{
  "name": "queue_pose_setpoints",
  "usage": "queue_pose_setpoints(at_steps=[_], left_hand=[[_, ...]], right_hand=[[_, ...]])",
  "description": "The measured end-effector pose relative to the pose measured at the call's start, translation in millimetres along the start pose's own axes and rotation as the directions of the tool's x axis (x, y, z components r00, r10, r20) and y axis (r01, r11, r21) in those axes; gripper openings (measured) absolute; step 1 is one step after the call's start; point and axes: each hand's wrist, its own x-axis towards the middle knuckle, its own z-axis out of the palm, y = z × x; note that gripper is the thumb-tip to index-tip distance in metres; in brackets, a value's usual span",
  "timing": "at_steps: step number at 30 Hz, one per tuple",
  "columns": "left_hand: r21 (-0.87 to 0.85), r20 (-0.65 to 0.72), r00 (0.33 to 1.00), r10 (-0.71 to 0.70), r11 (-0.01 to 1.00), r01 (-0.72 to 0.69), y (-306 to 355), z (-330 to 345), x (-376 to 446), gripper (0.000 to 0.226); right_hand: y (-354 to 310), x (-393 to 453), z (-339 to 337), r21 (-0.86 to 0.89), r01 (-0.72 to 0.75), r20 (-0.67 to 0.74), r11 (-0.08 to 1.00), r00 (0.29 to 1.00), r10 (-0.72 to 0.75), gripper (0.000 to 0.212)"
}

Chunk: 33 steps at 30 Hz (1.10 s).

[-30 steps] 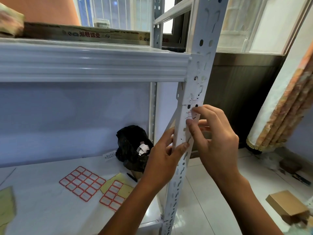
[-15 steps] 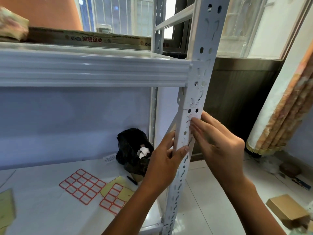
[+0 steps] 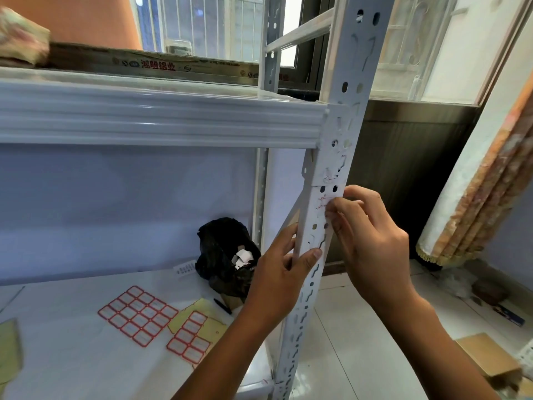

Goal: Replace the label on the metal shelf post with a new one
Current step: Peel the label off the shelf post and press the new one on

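Picking at the old label on the metal shelf post, the right hand has its fingers pinched together at the label's edge; only torn white and red scraps show there. The left hand is clamped on the post just below, steadying it. The paper will likely tear into more shreds, leaving residue under the new label. The sheets of red-bordered labels lie on the lower shelf, near a black bag holding paper scraps. Nothing blocks the reach.
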Motion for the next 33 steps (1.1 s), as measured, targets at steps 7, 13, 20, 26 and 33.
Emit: queue_pose_setpoints(at_steps=[7,13,20,26,33], left_hand=[[-0.027,0.004,1.0,0.005,1.0,-0.004,-2.2,1.1,0.1,0.039],[-0.024,0.012,1.0,0.019,1.0,-0.019,-2.9,0.2,0.2,0.038],[-0.047,0.026,0.999,0.024,0.999,-0.022,-0.6,-1.8,-1.1,0.039],[-0.028,0.045,0.999,0.007,1.0,-0.006,5.6,-2.4,-1.6,0.036],[-0.022,0.009,1.0,0.026,0.999,-0.026,-2.6,-0.6,1.3,0.034]], right_hand=[[-8.0,9.4,-6.0,0.135,-0.22,-0.084,0.966,0.969,0.232,0.035],[-23.9,-3.0,-4.8,0.462,-0.546,0.091,0.699,0.813,0.575,0.008],[-39.2,9.3,-8.6,0.46,-0.617,0.168,0.639,0.767,0.619,0.03],[-49.1,38.0,4.5,0.554,-0.812,0.559,0.183,0.526,0.641,0.019],[-49.1,41.6,12.9,0.565,-0.791,0.539,0.235,0.569,0.621,0.019]])
